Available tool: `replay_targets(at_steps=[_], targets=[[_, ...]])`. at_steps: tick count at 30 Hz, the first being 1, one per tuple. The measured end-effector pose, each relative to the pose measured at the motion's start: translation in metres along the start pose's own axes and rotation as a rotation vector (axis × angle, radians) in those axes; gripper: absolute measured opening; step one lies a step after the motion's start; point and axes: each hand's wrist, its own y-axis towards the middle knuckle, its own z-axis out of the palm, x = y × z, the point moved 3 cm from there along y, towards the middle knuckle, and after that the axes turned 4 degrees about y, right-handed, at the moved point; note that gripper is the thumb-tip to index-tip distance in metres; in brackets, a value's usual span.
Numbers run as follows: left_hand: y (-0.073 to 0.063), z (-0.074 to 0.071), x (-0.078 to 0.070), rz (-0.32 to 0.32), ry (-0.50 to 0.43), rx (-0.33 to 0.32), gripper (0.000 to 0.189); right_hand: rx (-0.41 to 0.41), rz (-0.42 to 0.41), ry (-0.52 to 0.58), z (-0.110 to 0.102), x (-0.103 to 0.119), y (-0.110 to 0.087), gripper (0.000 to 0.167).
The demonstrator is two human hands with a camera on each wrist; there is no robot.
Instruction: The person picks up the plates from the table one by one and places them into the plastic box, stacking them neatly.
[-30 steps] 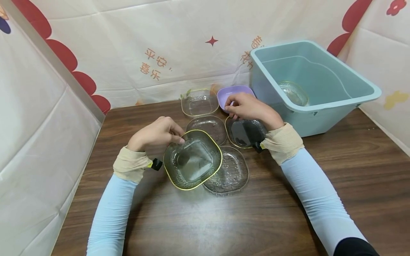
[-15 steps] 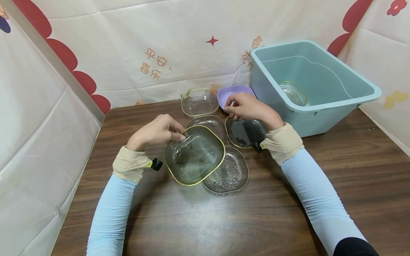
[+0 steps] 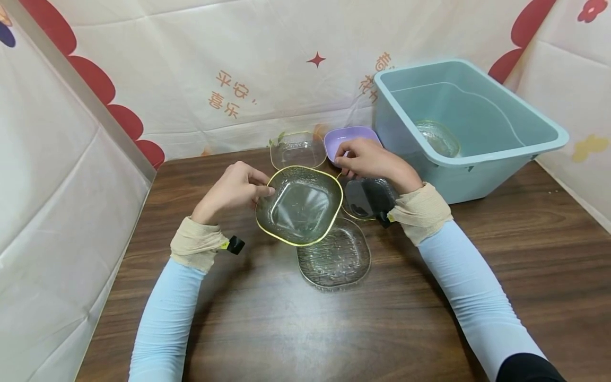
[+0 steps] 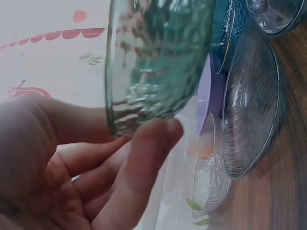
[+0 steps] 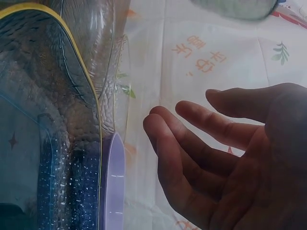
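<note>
A clear greenish glass dish [image 3: 300,207] with a gold rim is tilted above the table. My left hand [image 3: 234,191] pinches its left edge; the left wrist view shows thumb and fingers on the glass dish's wall [image 4: 158,62]. My right hand [image 3: 369,162] hovers with loosely curled fingers and grips nothing, as the right wrist view confirms. Below that hand stands a gold-rimmed glass dish [image 3: 355,200], partly hidden by the wrist camera. A purple dish [image 3: 347,135] lies just behind the right fingers. An oval clear glass dish [image 3: 334,260] sits on the table, partly under the lifted one.
A light blue plastic tub [image 3: 482,106] stands at the back right, with a glass dish [image 3: 438,139] inside. Another clear dish [image 3: 297,154] sits by the back cloth. The wooden table [image 3: 296,334] stretches toward me, and patterned cloth [image 3: 267,58] rises behind it.
My left hand has lifted the greenish glass dish away from me and slightly right, changing its tilt. It now covers the middle dish on the table. My right hand has stayed in place.
</note>
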Motion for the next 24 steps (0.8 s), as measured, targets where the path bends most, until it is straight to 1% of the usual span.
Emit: replay_targets(at_steps=[4,8,12,14,18,21,24], targets=[[0.002,0.0,0.001,-0.022,-0.059,-0.072,0.012,0.006,0.015,0.049,0.001,0.001,-0.001,0.028],[0.005,0.001,0.001,-0.05,-0.111,-0.136,0.015,-0.01,0.034,0.103,0.002,0.004,-0.001,0.038],[0.009,0.003,0.001,-0.089,-0.138,-0.193,0.02,-0.003,0.069,0.121,0.006,0.007,0.0,0.041],[0.01,0.005,0.002,-0.098,-0.155,-0.222,0.021,0.015,0.089,0.132,0.009,0.008,0.0,0.043],[0.011,0.007,0.002,-0.098,-0.203,-0.29,0.021,0.027,0.088,0.154,0.015,0.01,0.0,0.053],[0.011,0.01,0.002,-0.102,-0.277,-0.324,0.022,0.017,0.083,0.21,0.018,0.012,0.0,0.056],[0.012,0.014,0.003,-0.119,-0.348,-0.329,0.023,0.013,0.086,0.301,0.023,0.011,0.0,0.055]])
